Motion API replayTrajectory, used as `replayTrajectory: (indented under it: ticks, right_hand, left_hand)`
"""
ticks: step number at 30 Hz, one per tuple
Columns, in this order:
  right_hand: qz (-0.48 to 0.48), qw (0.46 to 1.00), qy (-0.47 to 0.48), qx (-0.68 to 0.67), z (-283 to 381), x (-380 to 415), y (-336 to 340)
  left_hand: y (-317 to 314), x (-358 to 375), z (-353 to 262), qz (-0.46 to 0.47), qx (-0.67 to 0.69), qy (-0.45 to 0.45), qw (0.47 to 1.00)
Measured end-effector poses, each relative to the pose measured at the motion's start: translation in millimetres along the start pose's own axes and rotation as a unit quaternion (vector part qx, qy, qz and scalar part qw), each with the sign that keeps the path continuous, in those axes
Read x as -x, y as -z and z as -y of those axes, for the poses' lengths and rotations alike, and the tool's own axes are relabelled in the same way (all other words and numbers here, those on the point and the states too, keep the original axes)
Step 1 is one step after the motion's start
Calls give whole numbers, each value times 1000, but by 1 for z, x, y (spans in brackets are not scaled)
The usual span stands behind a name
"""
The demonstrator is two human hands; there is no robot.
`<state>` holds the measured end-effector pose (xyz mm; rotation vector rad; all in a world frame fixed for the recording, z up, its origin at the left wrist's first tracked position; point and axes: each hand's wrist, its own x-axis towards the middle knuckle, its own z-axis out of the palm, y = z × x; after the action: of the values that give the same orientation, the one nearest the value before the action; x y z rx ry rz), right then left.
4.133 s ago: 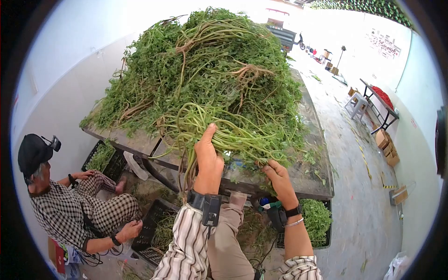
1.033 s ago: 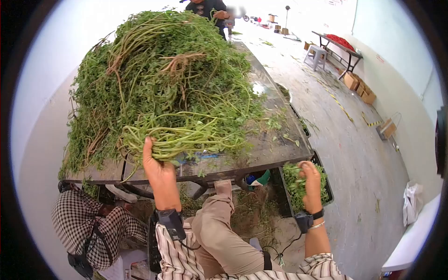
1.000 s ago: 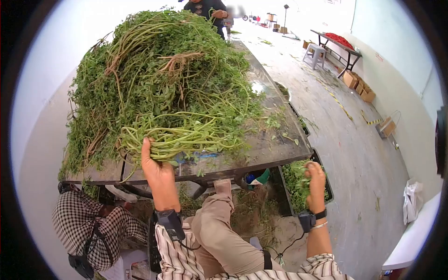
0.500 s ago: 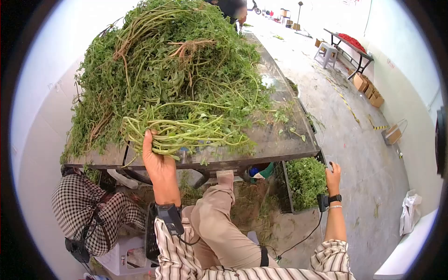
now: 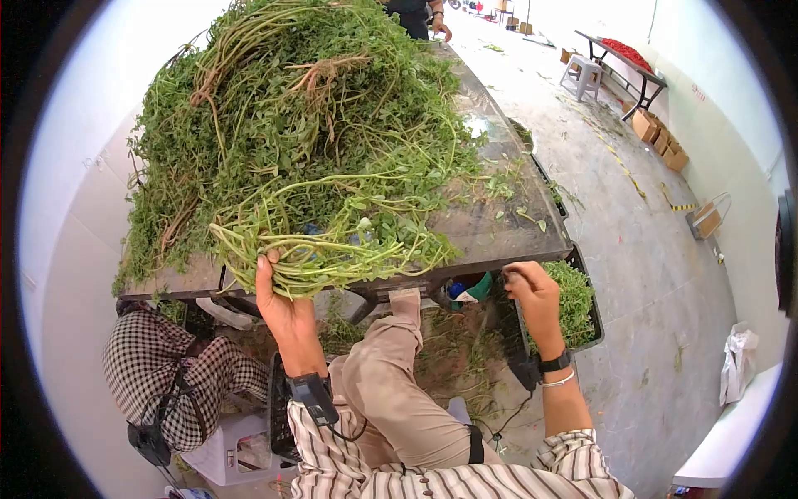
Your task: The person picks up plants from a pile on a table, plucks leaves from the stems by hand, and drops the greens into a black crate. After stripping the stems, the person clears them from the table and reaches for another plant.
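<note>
In the head view, my left hand (image 5: pixel 285 303) is closed around the stem ends of a bunch of leafy green stems (image 5: pixel 349 259), held at the table's near edge. Its leafy tips spread to the right. Behind it rises a big heap of the same greens (image 5: pixel 291 125), with brownish roots showing here and there. My right hand (image 5: pixel 534 298) hovers by the near right corner of the table, fingers curled in; whatever they may hold is hidden. Just right of that hand, a black crate (image 5: pixel 597 312) of cut greens (image 5: pixel 572 303) sits lower than the tabletop.
The dark table (image 5: pixel 499 224) carries loose leaves. A person in checkered clothing (image 5: pixel 154 366) sits low at left beside a white plastic box (image 5: pixel 224 453). At the far end is another person's hand (image 5: pixel 440 27). A stool (image 5: pixel 582 79) and cardboard boxes (image 5: pixel 659 140) stand right.
My right hand has moved left from over the crate's right side to near the table edge, its fingers curling. My left hand and the bunch have shifted slightly toward me.
</note>
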<state>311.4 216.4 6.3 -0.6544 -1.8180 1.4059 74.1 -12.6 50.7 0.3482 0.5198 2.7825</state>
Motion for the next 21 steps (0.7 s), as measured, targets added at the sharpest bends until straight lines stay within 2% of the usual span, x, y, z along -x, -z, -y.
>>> replayTrajectory:
  ticks: [6, 10, 12, 14, 19, 21]
  right_hand:
    - [80, 994, 56, 40, 19, -12, -36]
    - [83, 991, 101, 35, 25, -16, -50]
    - [87, 983, 154, 55, 24, -17, -56]
    - [92, 981, 157, 65, 27, -17, -63]
    - [81, 975, 174, 115, 27, -28, -76]
    - [75, 960, 225, 150, 20, -36, -79]
  left_hand:
    - [5, 3, 0, 11, 35, 7, 999]
    - [6, 4, 0, 30, 50, 8, 998]
    - [7, 5, 1, 32, 47, 7, 998]
    - [6, 5, 2, 35, 45, 4, 998]
    - [2, -1, 4, 2, 25, -14, 1000]
    - [2, -3, 4, -13, 12, -15, 1000]
